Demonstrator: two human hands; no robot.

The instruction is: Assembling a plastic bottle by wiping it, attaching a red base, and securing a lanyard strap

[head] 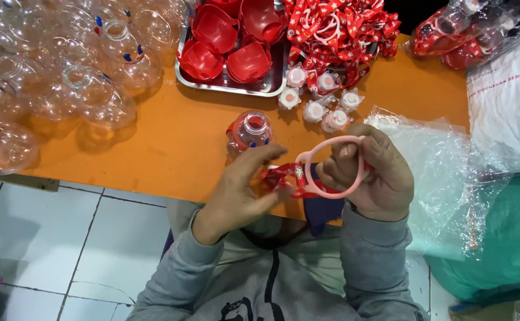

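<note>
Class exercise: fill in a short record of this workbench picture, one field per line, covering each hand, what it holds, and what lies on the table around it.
Left hand: left hand pinches the red strap
Right hand: right hand grips the pink ring
Strap and ring: joined, held above the table edge
Nearest item: small clear bottle, upright, uncapped
Table: orange table
Tray: metal tray with red caps
Far left: heap of clear bottles
Centre back: white lids, pile of red straps
Right: clear plastic bag
</note>
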